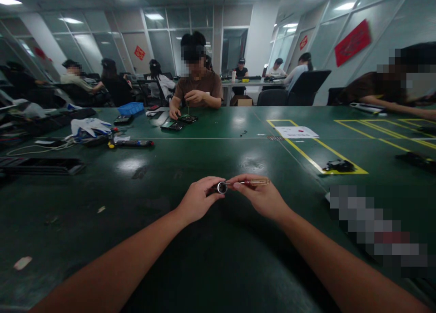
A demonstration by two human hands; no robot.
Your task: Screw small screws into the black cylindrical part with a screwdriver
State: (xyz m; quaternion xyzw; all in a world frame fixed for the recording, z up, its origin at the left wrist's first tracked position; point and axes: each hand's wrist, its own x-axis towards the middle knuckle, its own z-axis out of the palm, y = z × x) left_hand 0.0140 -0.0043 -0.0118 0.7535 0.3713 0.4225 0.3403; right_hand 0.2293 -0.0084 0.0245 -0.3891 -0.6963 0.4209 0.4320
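Between the fingers and thumb of my left hand [199, 197] is a small round part with a shiny metal rim [222, 187], its open end facing me. My right hand [262, 196] is closed on a screwdriver [258, 182] with a clear amber handle. The screwdriver lies nearly level, and its shaft points left to the rim of the round part. Whether the tip touches the rim or reaches inside it, I cannot tell. Both hands are above the green tabletop [218, 267], close together.
Across the table a person [197, 86] handles dark circuit-like parts [173, 124]. At left lie white gloves [89, 127], an electric-screwdriver-like tool [133, 143], a blue basket [131, 108] and a dark flat case [41, 166]. At right are a paper sheet [296, 131] and a black part [339, 166].
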